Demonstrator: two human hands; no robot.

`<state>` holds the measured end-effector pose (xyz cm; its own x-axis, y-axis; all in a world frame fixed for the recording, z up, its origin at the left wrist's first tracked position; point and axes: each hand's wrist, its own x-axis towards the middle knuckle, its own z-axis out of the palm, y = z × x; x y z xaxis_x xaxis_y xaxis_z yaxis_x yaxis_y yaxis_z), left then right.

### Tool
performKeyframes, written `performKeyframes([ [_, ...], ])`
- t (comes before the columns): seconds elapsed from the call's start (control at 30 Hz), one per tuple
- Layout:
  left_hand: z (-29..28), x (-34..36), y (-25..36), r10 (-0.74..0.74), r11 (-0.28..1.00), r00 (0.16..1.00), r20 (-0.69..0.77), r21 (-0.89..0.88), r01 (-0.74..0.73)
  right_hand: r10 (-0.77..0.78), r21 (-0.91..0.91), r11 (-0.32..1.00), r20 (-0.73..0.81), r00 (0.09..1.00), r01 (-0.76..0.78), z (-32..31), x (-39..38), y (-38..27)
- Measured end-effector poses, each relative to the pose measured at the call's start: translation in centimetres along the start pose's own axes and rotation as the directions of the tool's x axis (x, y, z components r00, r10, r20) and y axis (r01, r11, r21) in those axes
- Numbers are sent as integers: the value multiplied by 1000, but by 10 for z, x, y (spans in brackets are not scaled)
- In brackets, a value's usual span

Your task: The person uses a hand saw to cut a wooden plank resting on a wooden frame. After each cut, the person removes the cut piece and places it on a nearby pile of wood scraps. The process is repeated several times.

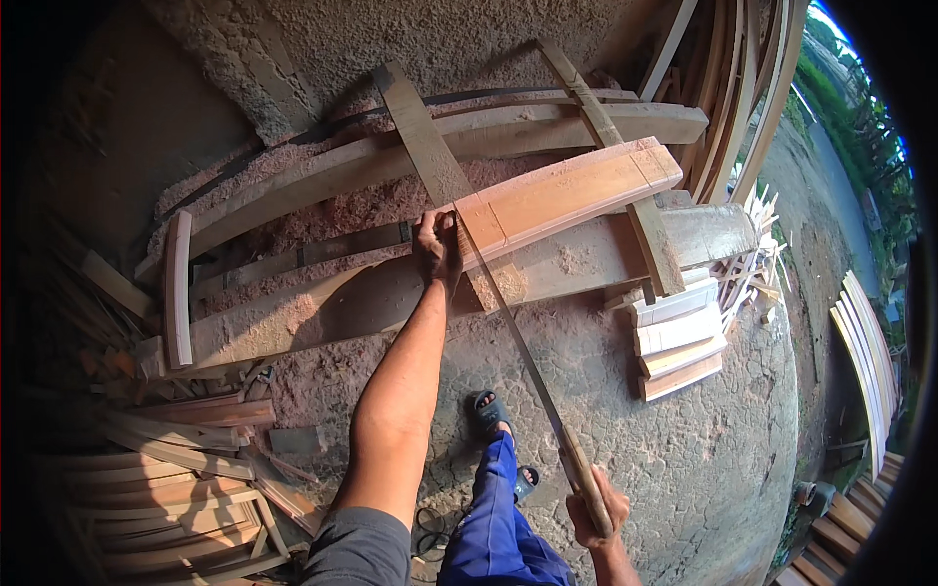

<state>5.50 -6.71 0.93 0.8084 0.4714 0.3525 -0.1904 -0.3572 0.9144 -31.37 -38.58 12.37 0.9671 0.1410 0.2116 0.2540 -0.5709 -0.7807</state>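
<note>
My right hand [598, 508] is closed around the wooden handle of a long, narrow handsaw [528, 356]. Its thin blade slants up and left to the near end of a thick reddish board [572, 195]. Fingers curled, my left hand [439, 246] grips the board's left end, right beside the blade's tip. A pencil-like line crosses the board close to that end. The board lies across two crosswise wooden slats [422, 127], which rest on long beams. How deep the blade sits in the wood, I cannot tell.
A sawdust-strewn beam [342, 303] runs below the board. Short offcuts [679, 337] are stacked at the right, beside thin splinters [762, 249]. More lumber [166, 498] is piled at the lower left. Long planks [738, 88] lean at the back right against a rough wall [410, 34].
</note>
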Motion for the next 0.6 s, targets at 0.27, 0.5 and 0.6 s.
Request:
performKeyframes([
  [0.27,16,-5,11,60,993,998,-28,101,-57,34,271,962,-30,999,-24,71,192,-13],
  [0.5,6,-2,0,1,1000,1000,12,11,-1,14,9,1000,-23,1000,-14,8,16,2],
  [0.6,29,-9,22,-68,997,997,-32,19,68,-21,155,987,-110,994,38,47,103,6],
])
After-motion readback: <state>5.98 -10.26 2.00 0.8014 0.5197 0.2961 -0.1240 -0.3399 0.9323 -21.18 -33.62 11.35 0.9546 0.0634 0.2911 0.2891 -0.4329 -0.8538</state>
